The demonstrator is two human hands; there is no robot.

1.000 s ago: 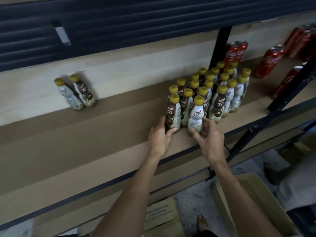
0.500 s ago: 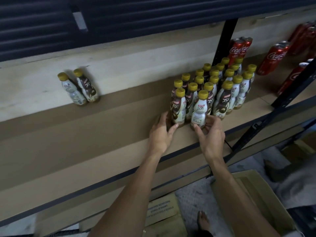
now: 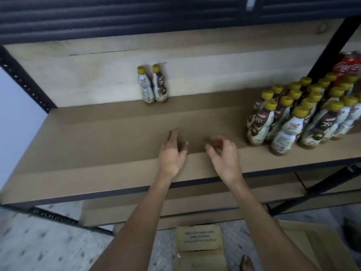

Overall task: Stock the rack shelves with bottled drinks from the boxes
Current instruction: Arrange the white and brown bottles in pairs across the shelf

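Note:
A cluster of several yellow-capped bottles (image 3: 304, 114) stands at the right of the brown shelf (image 3: 117, 133). Two more bottles (image 3: 153, 86) stand against the shelf's back board. My left hand (image 3: 172, 153) hovers over the bare front middle of the shelf, fingers relaxed and empty. Beside it my right hand (image 3: 224, 153) holds nothing, its fingers loosely curled. Both hands are left of the cluster and touch no bottle.
Red cola cans (image 3: 347, 65) stand behind the cluster at the far right, by a black upright post (image 3: 328, 49). Cardboard boxes (image 3: 199, 245) sit on the floor below, with an open one (image 3: 316, 249) at lower right. A lower shelf (image 3: 175, 208) runs beneath.
Both hands have let go of the front bottles of the cluster and drawn left and back. The view has swung left, so the cluster now sits at the right.

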